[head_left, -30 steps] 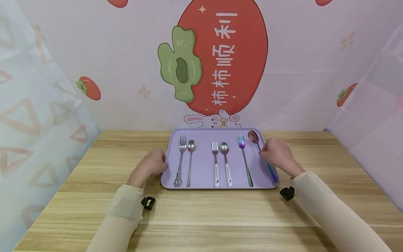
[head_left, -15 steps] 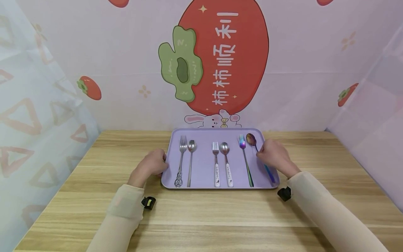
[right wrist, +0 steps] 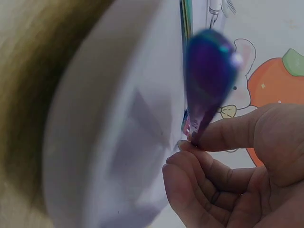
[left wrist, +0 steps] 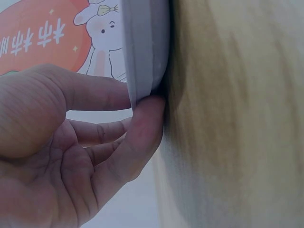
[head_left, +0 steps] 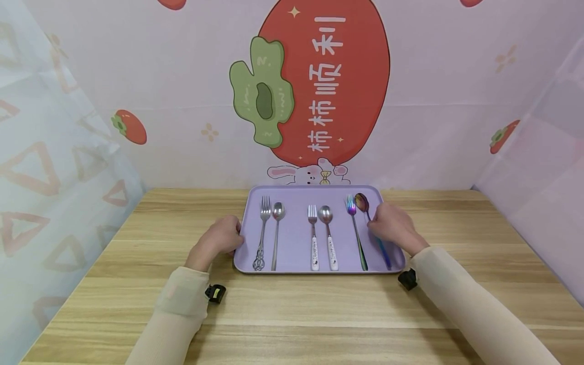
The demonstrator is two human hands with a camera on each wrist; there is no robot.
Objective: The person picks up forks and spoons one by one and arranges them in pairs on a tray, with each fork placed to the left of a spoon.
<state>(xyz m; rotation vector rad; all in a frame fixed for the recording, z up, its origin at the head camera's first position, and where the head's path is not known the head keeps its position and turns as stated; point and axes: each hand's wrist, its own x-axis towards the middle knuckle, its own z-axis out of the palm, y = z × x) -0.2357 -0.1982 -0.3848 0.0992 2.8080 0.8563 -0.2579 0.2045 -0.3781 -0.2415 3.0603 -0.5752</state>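
Note:
A lilac tray (head_left: 294, 238) lies on the table. At its left edge my left hand (head_left: 219, 236) pinches the rim, thumb and fingertips on either side of the tray wall in the left wrist view. My right hand (head_left: 396, 227), over the tray's right side, pinches a rainbow-coloured spoon (head_left: 361, 202) by the middle of its handle. In the right wrist view the handle end of the spoon (right wrist: 209, 71) points toward the camera. Left of that spoon lies a rainbow fork (head_left: 351, 207), roughly parallel to it. The right hand covers part of the spoon's handle.
Further left on the tray lie a white-handled fork (head_left: 315, 251) and white-handled spoon (head_left: 332, 253). Beyond them are an ornate silver fork (head_left: 265, 210) and a slim silver spoon (head_left: 278, 212). A printed cloth backdrop (head_left: 182, 76) rises behind the wooden table (head_left: 292, 314).
My right hand has shifted left with the rainbow spoon, which now lies closer to the rainbow fork. My left hand has stayed at the tray's edge.

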